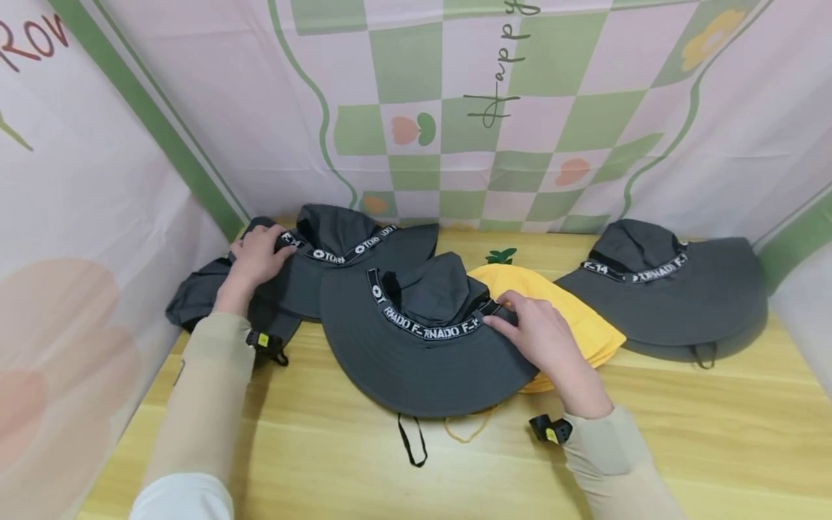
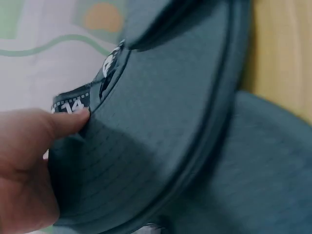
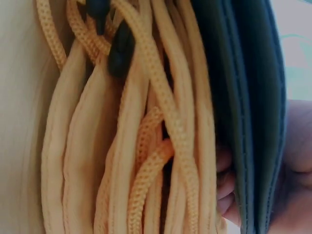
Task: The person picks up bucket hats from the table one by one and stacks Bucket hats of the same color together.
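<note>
My left hand (image 1: 256, 256) pinches a dark grey wide-brimmed hat (image 1: 299, 289) at its lettered inner band. In the left wrist view the thumb presses beside the "14" on the band. My right hand (image 1: 542, 332) grips another dark grey sun hat (image 1: 416, 372), hollow side up, at the right of its band. That hat overlaps a stack of yellow hats (image 1: 578, 314). In the right wrist view, fingertips (image 3: 225, 183) show between the dark brims and the yellow brims (image 3: 80, 170); yellow cords hang across those brims.
On the far right lies a dark grey hat (image 1: 682, 310). Another dark hat (image 1: 201, 292) sits at the left edge. A black cord loop (image 1: 412, 448) trails onto the wooden table (image 1: 338, 462). Behind stands a checked cloth backdrop (image 1: 481, 173), with more cloth at both sides.
</note>
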### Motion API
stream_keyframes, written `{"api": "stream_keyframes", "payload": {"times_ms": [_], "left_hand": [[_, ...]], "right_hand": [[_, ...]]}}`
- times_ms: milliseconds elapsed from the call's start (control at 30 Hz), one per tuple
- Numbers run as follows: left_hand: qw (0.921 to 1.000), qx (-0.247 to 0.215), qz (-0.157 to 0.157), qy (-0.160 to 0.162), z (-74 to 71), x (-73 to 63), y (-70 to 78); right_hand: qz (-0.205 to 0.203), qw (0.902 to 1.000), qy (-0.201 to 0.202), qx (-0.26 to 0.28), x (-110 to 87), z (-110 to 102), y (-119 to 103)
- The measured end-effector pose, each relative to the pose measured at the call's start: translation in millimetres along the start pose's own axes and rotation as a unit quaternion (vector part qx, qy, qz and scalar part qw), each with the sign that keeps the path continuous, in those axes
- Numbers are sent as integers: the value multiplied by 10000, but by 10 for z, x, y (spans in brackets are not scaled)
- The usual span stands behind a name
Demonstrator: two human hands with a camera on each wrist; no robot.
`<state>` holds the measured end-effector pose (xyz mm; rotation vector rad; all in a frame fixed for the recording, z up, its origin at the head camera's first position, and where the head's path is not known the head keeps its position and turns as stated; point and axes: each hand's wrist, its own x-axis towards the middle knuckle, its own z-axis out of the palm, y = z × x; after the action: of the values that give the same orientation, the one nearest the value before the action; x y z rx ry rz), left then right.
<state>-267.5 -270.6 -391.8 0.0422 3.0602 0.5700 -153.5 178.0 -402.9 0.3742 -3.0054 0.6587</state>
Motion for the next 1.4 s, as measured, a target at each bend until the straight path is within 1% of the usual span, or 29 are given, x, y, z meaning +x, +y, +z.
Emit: {"api": "stream_keyframes", "payload": {"times_ms": [133, 233, 333, 400, 467, 567, 633, 733, 800, 900, 1000, 1133, 1300, 1333, 1400], "left_hand": [[9987, -240, 332, 317, -173, -104, 10], [9967, -244, 482, 612, -279, -184, 21], [9936, -212, 560, 962, -370, -252, 38], [9895, -166, 636, 1290, -422, -291, 53], [9831, -120, 747, 1665, -476, -330, 65], [9700, -156, 936, 2237, -554, -384, 84], [9607, -235, 1047, 2558, -607, -420, 98], [9490, -366, 1181, 2902, -679, -470, 120], [9429, -453, 1299, 3034, -725, -500, 137], [9388, -586, 1491, 3050, -790, -541, 166], [9385, -780, 1718, 2891, -849, -577, 197], [9389, -1097, 2062, 2526, -885, -610, 220], [9353, -1362, 2547, 2045, -850, -607, 240], [9342, -1445, 2641, 1915, -832, -601, 249], [9334, -1638, 2790, 1552, -787, -592, 279]], "right_hand": [[-210, 9986, -391, 292, -3, -39, 55], [-278, 9959, -654, 566, -15, -90, 103], [-278, 9951, -665, 683, -31, -127, 135], [-318, 9958, -566, 649, -37, -135, 141], [-351, 9967, -441, 578, -36, -129, 134], [-358, 9981, -201, 454, -29, -109, 119], [-315, 9987, -22, 403, -23, -92, 113], [-254, 9988, 209, 359, -15, -72, 111], [-204, 9986, 306, 367, -11, -61, 116], [-175, 9984, 369, 391, -4, -44, 130], [-157, 9981, 390, 446, 4, -25, 160], [-104, 9970, 380, 666, 4, -28, 188], [-54, 9949, 352, 948, 3, -43, 215], [-62, 9946, 328, 981, 4, -47, 223], [-46, 9941, 239, 1057, 6, -55, 238]]}}
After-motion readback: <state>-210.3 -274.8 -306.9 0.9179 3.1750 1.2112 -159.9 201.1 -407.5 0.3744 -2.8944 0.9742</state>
